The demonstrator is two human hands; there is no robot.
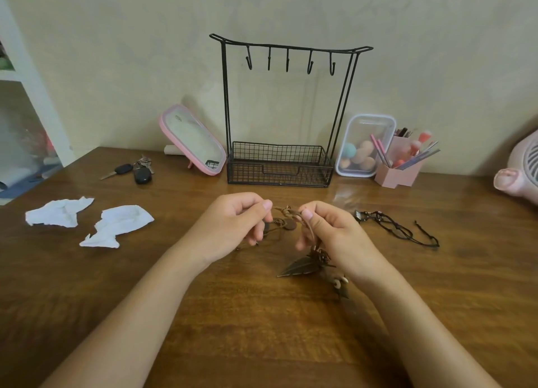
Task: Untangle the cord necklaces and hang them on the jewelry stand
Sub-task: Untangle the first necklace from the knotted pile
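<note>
A tangle of brown cord necklaces is stretched between my hands above the wooden table. My left hand pinches one end of the cords between thumb and fingers. My right hand pinches the other end, and a bronze leaf pendant with beads hangs below it. Round brown discs dangle between the hands. A separate black cord necklace lies on the table to the right. The black wire jewelry stand stands at the back centre, its several hooks bare.
Two crumpled white tissues lie at the left. Car keys and a pink mirror sit left of the stand. A clear box of sponges, a pink brush holder and a pink fan stand at the right.
</note>
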